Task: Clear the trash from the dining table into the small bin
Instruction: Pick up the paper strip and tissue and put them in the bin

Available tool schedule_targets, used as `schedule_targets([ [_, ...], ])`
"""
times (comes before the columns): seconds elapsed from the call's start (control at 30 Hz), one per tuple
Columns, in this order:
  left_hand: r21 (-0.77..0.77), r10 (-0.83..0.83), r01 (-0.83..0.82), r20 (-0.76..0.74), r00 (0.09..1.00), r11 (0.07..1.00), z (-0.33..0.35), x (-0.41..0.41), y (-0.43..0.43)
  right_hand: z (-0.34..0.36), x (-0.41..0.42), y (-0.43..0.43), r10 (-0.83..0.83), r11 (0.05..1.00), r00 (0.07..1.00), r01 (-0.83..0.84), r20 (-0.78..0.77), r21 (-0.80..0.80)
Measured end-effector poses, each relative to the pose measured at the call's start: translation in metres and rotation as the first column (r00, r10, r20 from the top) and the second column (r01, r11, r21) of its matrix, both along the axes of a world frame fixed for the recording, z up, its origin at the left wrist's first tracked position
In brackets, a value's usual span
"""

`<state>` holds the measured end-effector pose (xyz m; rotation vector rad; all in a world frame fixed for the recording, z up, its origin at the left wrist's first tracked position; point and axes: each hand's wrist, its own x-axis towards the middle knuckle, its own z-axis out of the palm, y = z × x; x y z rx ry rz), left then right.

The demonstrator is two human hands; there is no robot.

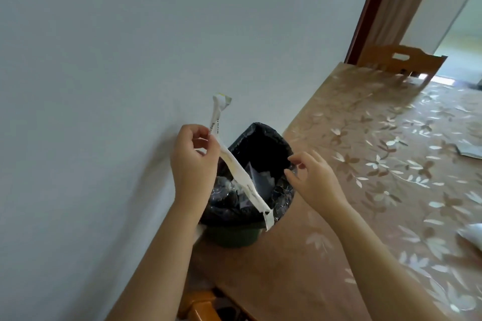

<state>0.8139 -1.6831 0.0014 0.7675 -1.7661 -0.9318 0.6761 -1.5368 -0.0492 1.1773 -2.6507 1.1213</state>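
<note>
A small dark green bin (233, 238) lined with a black bag (260, 138) stands on the dining table (339, 216) against the wall. Crumpled paper and clear plastic lie inside it. My left hand (193, 161) pinches a long twisted white wrapper (240, 172) near its upper end; the strip slants down across the bin's mouth, its lower tip past the near rim. My right hand (310, 177) hovers at the bin's right rim, fingers loosely curled, fingertips at the black bag; I cannot tell whether they pinch it.
The table has a floral brown cover. White paper scraps lie at the right edge, one further away (469, 150) and one nearer (472, 236). A wooden chair back (401, 60) stands at the far end, another chair (200, 305) below me. The pale wall runs along the left.
</note>
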Motion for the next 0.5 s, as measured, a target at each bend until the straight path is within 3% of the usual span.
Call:
schedule_targets([
  [0.1,-0.031,-0.002,0.002,0.006,1.0,1.0,0.0,-0.023,-0.011,0.004,-0.003,0.011,-0.047,0.998,0.999,0.047,0.001,-0.03],
  [0.37,-0.4,0.007,0.032,0.095,0.995,0.916,-0.003,-0.08,-0.02,0.012,-0.003,0.027,-0.11,0.992,0.994,0.108,-0.024,-0.067],
  [0.5,-0.433,-0.03,0.105,0.177,0.984,0.895,-0.014,-0.092,-0.024,0.011,0.0,0.03,-0.119,0.991,0.992,0.116,-0.042,-0.063],
])
